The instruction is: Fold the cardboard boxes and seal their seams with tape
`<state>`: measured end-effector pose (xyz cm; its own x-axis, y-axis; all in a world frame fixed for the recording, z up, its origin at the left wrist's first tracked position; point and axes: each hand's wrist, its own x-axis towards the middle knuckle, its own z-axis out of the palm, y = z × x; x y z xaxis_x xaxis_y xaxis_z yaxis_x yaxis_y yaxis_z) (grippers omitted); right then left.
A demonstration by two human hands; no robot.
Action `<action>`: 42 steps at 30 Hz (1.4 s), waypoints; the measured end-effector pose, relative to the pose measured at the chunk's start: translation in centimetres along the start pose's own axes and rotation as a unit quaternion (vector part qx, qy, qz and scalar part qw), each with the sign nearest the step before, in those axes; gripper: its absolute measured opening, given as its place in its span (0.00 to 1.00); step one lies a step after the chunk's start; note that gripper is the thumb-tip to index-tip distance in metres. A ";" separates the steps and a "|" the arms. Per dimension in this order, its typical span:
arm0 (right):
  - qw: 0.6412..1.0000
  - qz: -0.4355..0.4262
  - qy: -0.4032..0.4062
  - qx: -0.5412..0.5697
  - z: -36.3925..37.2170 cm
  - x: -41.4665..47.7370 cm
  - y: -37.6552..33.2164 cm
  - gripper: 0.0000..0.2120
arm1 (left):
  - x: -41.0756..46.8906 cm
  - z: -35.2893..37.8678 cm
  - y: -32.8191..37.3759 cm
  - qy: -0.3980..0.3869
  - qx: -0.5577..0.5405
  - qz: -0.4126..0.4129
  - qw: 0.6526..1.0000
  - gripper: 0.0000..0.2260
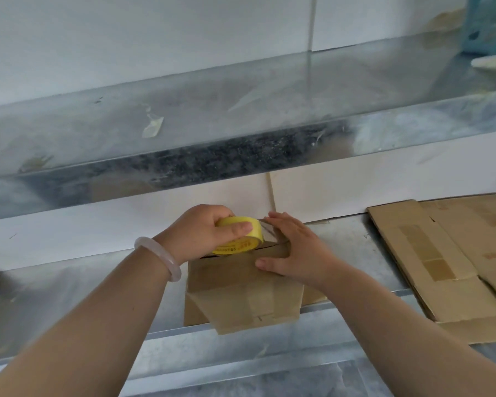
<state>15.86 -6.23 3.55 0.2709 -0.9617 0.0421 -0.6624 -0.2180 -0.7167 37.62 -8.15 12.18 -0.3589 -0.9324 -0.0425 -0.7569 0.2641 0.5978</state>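
Gripping the yellow tape roll (242,234) with curled fingers and thumb, the left hand (212,227) holds it on top of the small cardboard box (241,299), which stands at the front edge of the metal table (355,245). A clear strip of tape (269,232) runs from the roll to the right hand (295,249), whose straight fingers press flat on the box top. Flattened cardboard boxes (447,262) lie to the right. A pale bangle (162,260) circles the left wrist.
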 end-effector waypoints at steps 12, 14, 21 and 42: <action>1.000 0.010 -0.002 -0.016 -0.5 -0.3 -0.5 0.37 | -1.9 -2.1 -0.6 0.075 0.084 -0.011 0.994 0.17; 1.000 0.009 -0.012 -0.022 -0.7 -0.2 -0.5 0.36 | -2.2 -2.4 -0.8 0.078 0.084 -0.015 0.993 0.19; 0.991 -0.039 -0.053 -0.120 -1.1 0.0 -0.8 0.55 | -2.7 -2.6 -0.6 0.084 0.043 -0.027 0.995 0.22; 0.993 -0.072 -0.064 -0.067 -1.2 0.1 0.3 0.47 | -3.0 -2.6 1.7 0.091 0.087 -0.071 0.989 0.17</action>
<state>14.84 -6.56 4.18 0.4497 -0.8922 0.0425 -0.6950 -0.3795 -0.6107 38.85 -5.60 15.42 -0.1500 -0.9880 0.0382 -0.8813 0.1511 0.4477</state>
